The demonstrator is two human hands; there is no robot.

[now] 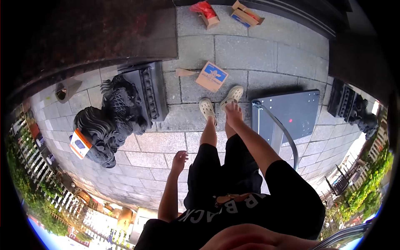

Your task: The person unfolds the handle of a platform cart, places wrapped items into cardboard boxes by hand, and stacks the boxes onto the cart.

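My left hand (180, 161) hangs beside my left leg, its fingers loosely bent and apart, with nothing seen in it. My right hand (234, 111) reaches forward and down in front of my right shoe (236, 92); its fingers are stretched out and I see nothing in them. A cardboard box (212, 76) with a blue printed panel lies on the paving just ahead of my feet. Beside it is a loose cardboard flap (186, 72). To the right of my right hand stands a grey platform trolley (300, 110) with a curved metal handle (287, 135).
Two opened cardboard boxes, one with red plastic (205, 13) and another (246, 16), lie farther ahead. A dark carved stone statue (121, 102) stands at left, with an orange-and-white box (80, 143) at its head. Another statue (352, 107) is at right.
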